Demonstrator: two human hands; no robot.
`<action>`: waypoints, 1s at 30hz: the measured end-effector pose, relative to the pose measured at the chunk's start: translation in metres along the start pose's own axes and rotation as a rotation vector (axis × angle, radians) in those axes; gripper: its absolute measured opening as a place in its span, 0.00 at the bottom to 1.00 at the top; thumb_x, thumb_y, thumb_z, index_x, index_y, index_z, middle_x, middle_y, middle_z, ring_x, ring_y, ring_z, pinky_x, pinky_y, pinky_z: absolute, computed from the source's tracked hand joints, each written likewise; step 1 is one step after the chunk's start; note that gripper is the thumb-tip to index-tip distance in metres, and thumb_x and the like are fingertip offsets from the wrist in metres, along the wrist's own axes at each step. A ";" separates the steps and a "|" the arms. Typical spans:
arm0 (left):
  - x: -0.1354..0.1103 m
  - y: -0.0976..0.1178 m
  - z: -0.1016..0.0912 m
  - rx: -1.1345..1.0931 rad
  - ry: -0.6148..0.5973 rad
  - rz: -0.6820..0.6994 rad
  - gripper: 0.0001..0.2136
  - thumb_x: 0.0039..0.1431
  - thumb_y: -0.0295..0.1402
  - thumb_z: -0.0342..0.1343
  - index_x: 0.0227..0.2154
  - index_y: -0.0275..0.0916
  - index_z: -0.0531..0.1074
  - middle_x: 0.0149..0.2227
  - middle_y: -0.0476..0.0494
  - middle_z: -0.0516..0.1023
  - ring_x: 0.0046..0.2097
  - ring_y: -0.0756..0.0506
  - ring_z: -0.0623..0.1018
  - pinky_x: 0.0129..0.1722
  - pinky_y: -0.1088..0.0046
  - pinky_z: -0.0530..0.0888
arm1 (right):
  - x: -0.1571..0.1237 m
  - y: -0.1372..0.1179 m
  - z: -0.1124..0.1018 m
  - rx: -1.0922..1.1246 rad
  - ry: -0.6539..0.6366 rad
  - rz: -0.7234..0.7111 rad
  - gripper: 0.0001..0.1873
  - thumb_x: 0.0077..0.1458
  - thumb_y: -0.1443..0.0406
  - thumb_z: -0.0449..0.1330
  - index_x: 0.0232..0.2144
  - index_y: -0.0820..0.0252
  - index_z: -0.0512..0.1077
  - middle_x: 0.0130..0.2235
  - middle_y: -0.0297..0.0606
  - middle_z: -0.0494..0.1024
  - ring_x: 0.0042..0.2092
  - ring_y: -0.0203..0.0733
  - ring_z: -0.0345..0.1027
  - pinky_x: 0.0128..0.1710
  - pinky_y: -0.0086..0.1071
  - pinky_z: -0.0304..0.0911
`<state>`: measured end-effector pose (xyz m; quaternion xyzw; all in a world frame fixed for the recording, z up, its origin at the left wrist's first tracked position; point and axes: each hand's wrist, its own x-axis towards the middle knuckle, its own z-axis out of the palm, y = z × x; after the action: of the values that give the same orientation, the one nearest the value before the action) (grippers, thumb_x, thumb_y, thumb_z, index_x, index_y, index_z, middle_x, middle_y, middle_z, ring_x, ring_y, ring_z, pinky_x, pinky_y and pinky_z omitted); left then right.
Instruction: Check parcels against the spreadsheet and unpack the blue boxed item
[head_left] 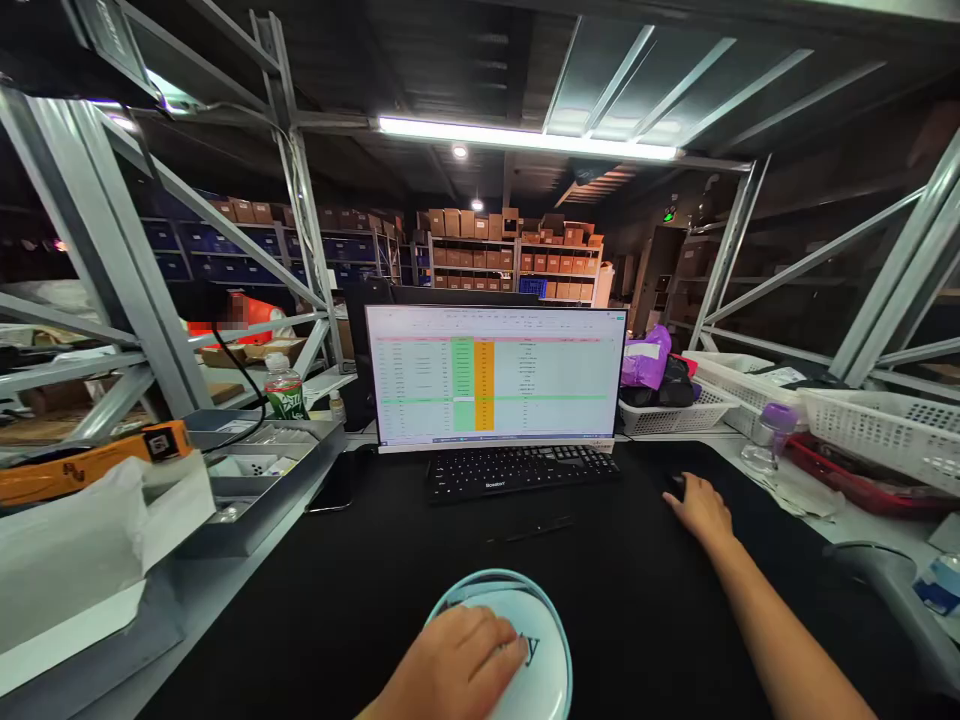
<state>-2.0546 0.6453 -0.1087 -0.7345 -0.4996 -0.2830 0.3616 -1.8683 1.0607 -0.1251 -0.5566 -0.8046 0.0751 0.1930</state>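
My left hand point(466, 655) lies over a round light-blue case point(553, 640) at the bottom middle of the view. Its fingers are bent and close together on the pale top, covering most of some dark lettering that ends in "y". At the right of the black desk mat, my right hand point(702, 508) curls over a black computer mouse point(677, 483), of which only the front edge shows. Between the hands and the monitor point(427, 385) sits a black keyboard point(517, 472). The lit screen shows a spreadsheet with green and orange columns.
A dark pen point(536, 530) lies on the mat point(600, 590). Left are a phone point(330, 490), a grey tray point(289, 490) and a green-labelled bottle point(285, 390). Right are white baskets point(885, 425), a purple-capped jar point(769, 440) and a grey handheld scanner point(892, 590). Metal posts frame the desk.
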 end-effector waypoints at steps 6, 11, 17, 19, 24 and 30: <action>0.003 -0.082 0.000 0.145 -0.122 -0.277 0.11 0.66 0.36 0.50 0.42 0.37 0.75 0.41 0.39 0.81 0.44 0.43 0.79 0.48 0.65 0.76 | 0.011 0.047 -0.034 0.008 -0.050 -0.143 0.26 0.62 0.57 0.54 0.56 0.67 0.70 0.58 0.58 0.73 0.59 0.55 0.68 0.57 0.46 0.64; -0.037 -0.173 0.068 0.215 -0.340 -0.485 0.17 0.65 0.42 0.43 0.41 0.37 0.73 0.44 0.35 0.78 0.47 0.36 0.77 0.51 0.53 0.75 | -0.037 0.118 -0.081 -0.012 -0.190 -0.087 0.17 0.61 0.59 0.56 0.48 0.58 0.77 0.49 0.42 0.81 0.49 0.44 0.74 0.52 0.34 0.66; -0.051 -0.182 0.119 0.239 -0.472 -0.480 0.25 0.64 0.47 0.38 0.49 0.33 0.71 0.53 0.30 0.73 0.54 0.31 0.73 0.53 0.51 0.73 | -0.142 0.142 -0.074 -0.088 -0.279 -0.061 0.19 0.53 0.62 0.65 0.47 0.61 0.77 0.49 0.46 0.80 0.49 0.46 0.73 0.50 0.34 0.65; -0.042 -0.175 0.121 0.251 -0.490 -0.465 0.27 0.65 0.47 0.37 0.51 0.32 0.70 0.57 0.28 0.70 0.56 0.30 0.71 0.54 0.51 0.72 | -0.155 0.135 -0.070 -0.107 -0.276 -0.059 0.15 0.53 0.65 0.65 0.44 0.62 0.77 0.47 0.47 0.79 0.47 0.46 0.73 0.49 0.34 0.64; -0.030 -0.168 0.120 0.254 -0.448 -0.551 0.28 0.65 0.47 0.36 0.53 0.31 0.70 0.56 0.25 0.70 0.55 0.29 0.72 0.51 0.49 0.72 | -0.135 0.090 -0.057 -0.084 -0.230 -0.046 0.08 0.59 0.64 0.58 0.40 0.59 0.75 0.44 0.42 0.78 0.44 0.42 0.71 0.42 0.32 0.61; -0.043 -0.164 0.113 0.218 -0.360 -0.615 0.23 0.65 0.42 0.41 0.51 0.31 0.71 0.55 0.27 0.72 0.57 0.33 0.72 0.56 0.52 0.70 | -0.080 -0.006 -0.025 -0.020 -0.232 -0.187 0.13 0.65 0.62 0.50 0.46 0.59 0.71 0.46 0.42 0.79 0.45 0.41 0.72 0.41 0.32 0.58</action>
<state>-2.2171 0.7541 -0.1671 -0.5450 -0.7798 -0.1900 0.2422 -1.8389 0.9820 -0.1184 -0.4689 -0.8703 0.1127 0.0996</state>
